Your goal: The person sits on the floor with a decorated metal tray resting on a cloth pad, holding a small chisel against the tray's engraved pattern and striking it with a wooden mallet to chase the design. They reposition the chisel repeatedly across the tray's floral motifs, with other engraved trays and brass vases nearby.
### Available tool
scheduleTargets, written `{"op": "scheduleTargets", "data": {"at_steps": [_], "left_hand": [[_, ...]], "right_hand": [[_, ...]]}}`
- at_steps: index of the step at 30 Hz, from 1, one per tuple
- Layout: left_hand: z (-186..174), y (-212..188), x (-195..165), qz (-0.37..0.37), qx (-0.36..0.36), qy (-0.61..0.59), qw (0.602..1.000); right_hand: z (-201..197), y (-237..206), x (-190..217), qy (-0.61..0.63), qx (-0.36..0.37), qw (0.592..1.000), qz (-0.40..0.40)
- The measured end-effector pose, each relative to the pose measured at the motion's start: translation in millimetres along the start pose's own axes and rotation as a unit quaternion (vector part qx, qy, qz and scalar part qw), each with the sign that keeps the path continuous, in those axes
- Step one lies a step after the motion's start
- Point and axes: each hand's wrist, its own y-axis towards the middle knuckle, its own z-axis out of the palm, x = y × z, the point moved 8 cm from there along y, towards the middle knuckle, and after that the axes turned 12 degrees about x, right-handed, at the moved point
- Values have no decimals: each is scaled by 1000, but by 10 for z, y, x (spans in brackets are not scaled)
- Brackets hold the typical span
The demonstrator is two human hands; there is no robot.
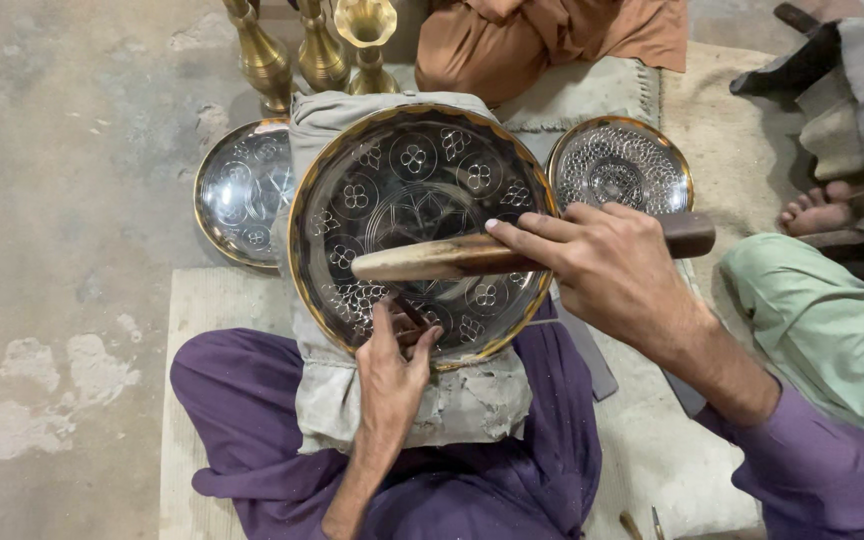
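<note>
Right hand (pixel 617 275) grips smooth wooden mallet (pixel 512 252) over engraved (floral) round brass plate (pixel 422 225).

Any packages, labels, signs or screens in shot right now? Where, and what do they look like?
None in view. Only unmarked things show: the dark engraved tray with a gold rim on a grey cloth, the wooden mallet in the right hand, and the small tool under the left hand.

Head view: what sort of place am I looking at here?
Most likely a metal-engraving workshop, worked seated on the floor. The left hand holds a small chisel on an engraved plate, the right hand holds a wooden mallet, and brass vases stand behind.
</note>
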Motion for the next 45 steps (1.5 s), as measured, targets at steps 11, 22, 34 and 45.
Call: {"op": "scheduleTargets", "data": {"at_steps": [11, 22, 34, 45], "left_hand": [[5, -18, 3, 2, -6, 16, 1000], [76, 48, 77, 14, 15, 18, 1000], [175, 218, -47, 32, 136, 43, 989], [168, 249, -168, 52, 171, 75, 981]], "right_hand": [[-91, 129, 9, 56, 23, 998, -10], [88, 4, -42, -4, 41, 999, 23], [327, -643, -397, 286, -49, 944, 157], [556, -1021, -489, 291, -9, 933, 214]]}}
